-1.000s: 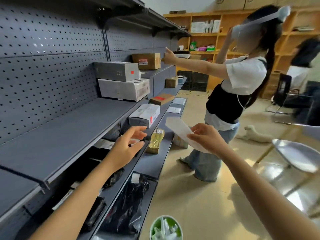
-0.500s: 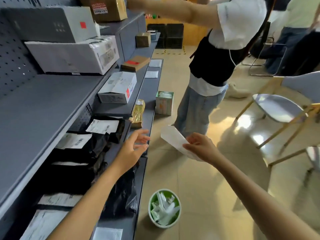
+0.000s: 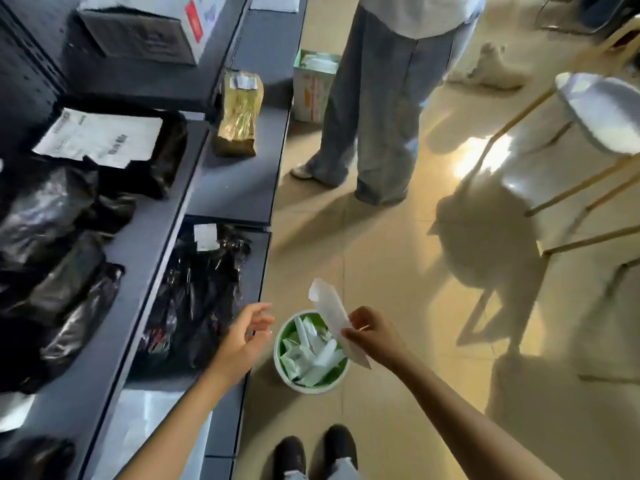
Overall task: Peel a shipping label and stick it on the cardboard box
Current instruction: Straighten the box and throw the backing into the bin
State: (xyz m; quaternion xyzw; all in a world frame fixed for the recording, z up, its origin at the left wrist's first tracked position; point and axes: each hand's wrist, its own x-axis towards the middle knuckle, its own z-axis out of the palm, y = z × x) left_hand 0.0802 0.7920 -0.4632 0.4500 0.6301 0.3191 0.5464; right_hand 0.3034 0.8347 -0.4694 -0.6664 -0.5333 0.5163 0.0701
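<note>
My right hand (image 3: 375,336) pinches a long white strip of label backing paper (image 3: 330,308), held tilted right above a small green-and-white bin (image 3: 287,377) on the floor. The bin holds several crumpled white backing strips. My left hand (image 3: 244,337) hovers open and empty just left of the bin, over the edge of the lowest grey shelf (image 3: 235,403). A grey-and-white box with a red sticker (image 3: 145,32) stands on a higher shelf at the top left. No brown cardboard box shows in this frame.
Black plastic mailer bags (image 3: 197,292) with white labels fill the grey shelves on the left. A gold pouch (image 3: 239,116) lies on a shelf. Another person's legs (image 3: 374,109) stand ahead. A chair (image 3: 602,112) is at the right. My shoes (image 3: 315,452) show below.
My view has tilted sharply down from the shelves to the floor. Both hands dropped toward the bin, and the right hand carried the white strip over it.
</note>
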